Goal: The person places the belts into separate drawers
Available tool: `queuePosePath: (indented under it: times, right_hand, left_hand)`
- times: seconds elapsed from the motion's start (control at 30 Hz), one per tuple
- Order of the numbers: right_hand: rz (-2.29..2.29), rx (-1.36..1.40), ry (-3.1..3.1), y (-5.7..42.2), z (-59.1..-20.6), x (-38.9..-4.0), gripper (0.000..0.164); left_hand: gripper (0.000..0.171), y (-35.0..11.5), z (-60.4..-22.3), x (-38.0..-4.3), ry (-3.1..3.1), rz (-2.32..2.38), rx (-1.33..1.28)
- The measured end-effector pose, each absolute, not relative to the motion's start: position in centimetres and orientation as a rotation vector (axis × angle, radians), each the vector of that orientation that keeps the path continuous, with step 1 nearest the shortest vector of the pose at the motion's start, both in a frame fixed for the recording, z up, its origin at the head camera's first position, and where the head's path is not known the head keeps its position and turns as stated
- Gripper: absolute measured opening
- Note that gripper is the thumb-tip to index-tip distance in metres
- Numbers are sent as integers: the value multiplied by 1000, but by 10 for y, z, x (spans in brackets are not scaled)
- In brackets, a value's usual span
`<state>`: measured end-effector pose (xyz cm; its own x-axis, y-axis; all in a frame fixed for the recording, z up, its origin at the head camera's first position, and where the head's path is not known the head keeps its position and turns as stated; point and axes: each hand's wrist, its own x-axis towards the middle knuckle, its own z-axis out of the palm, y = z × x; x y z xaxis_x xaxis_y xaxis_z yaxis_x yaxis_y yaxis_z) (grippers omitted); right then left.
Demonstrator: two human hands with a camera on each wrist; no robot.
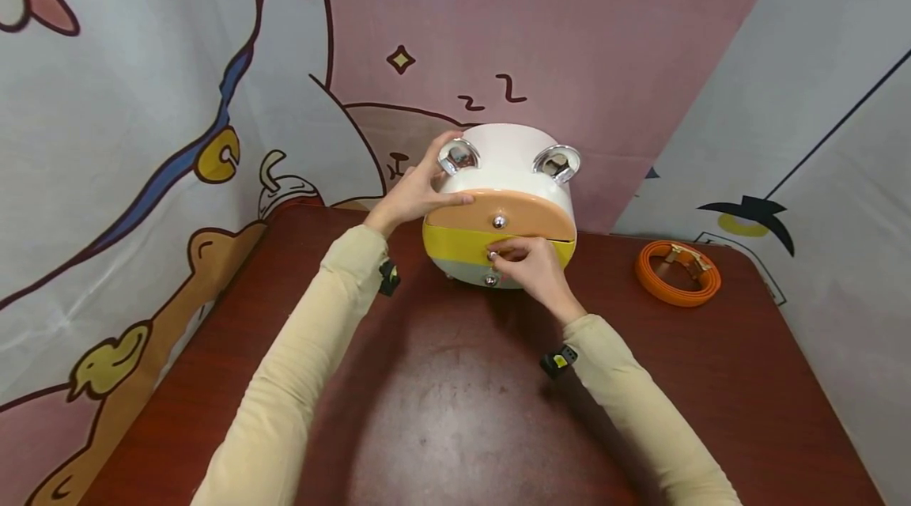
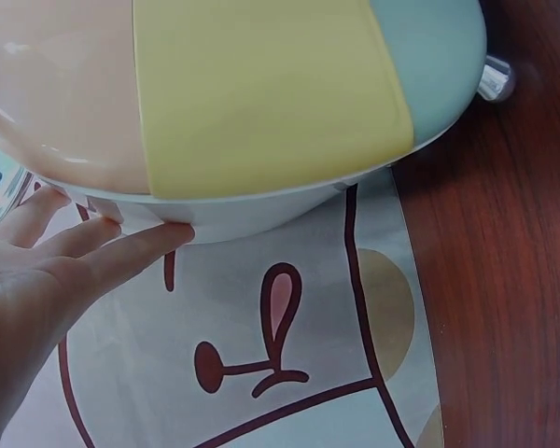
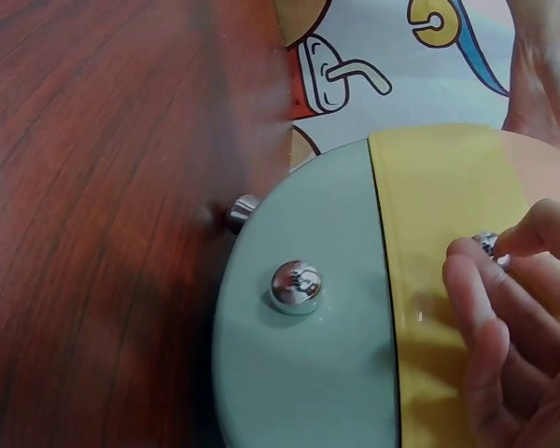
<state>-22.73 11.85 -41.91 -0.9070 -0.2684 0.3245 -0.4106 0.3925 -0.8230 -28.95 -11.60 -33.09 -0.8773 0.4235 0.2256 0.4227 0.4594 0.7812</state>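
Observation:
A small rounded cabinet [image 1: 512, 150] stands at the back of the table, white with two silver ear-like rings on top. Its front has an orange drawer [image 1: 455, 215], a yellow drawer [image 1: 451, 243] and a pale green drawer [image 3: 303, 373], each with a silver knob. My left hand [image 1: 420, 194] rests on the cabinet's left side with straight fingers, its thumb on the orange front. My right hand [image 1: 534, 269] pinches the yellow drawer's knob [image 3: 486, 243] between thumb and fingers. A thin dark gap shows along the yellow drawer's upper right edge. The cabinet's inside is hidden.
A coiled orange belt [image 1: 678, 296] with a metal buckle lies at the right of the reddish-brown table [image 1: 441, 411]. A cartoon-printed cloth [image 1: 569, 32] hangs close behind the cabinet and along the sides.

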Motion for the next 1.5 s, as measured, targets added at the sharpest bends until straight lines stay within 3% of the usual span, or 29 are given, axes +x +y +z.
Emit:
queuePosePath:
  times: [0.43,0.83,1.5]
  right_hand:
    - [1540,534,-2512,115,-420,-228,15]
    - [1554,545,-2468,114,-425,-226,15]
    - [1343,599,-2319,108,-434,-225,19]
  left_hand:
    - [93,-113,-296,-253,2641,1439,711]
    - [108,-115,-329,-283,2589,1526,751]
    - [108,-114,-333,-285,2658,1486,786]
